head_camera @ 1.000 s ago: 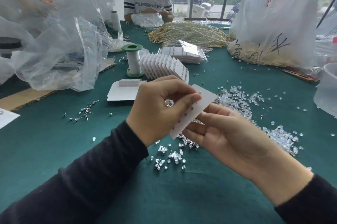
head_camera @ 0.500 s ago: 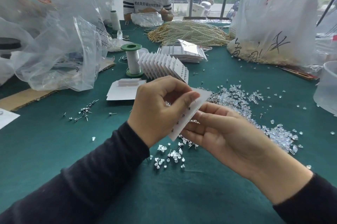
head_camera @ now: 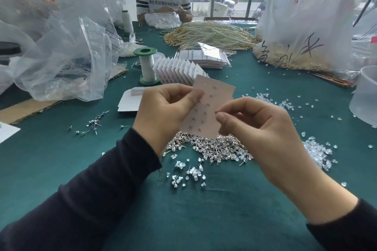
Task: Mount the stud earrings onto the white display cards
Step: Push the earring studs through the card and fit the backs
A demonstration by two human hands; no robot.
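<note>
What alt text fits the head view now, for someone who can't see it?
The left hand pinches a white display card by its left edge while the right hand pinches at its right edge, above a pile of stud earrings on a green table.

I'm looking at a card (head_camera: pixel 206 111) of matt white paper, smooth on its face. The table cloth (head_camera: pixel 61 158) is showing as a matt, felt-like teal fabric. The heap of stud earrings (head_camera: pixel 204 146) is glinting as bright polished metal, and the scattered earring backs (head_camera: pixel 189 175) are reading as clear glossy plastic. The bags (head_camera: pixel 67 60) are looking like thin, crinkled, shiny plastic film. The pearl strands (head_camera: pixel 212 32) are gleaming smooth, and the sleeves (head_camera: pixel 91 199) are looking like soft dark cloth.
</note>
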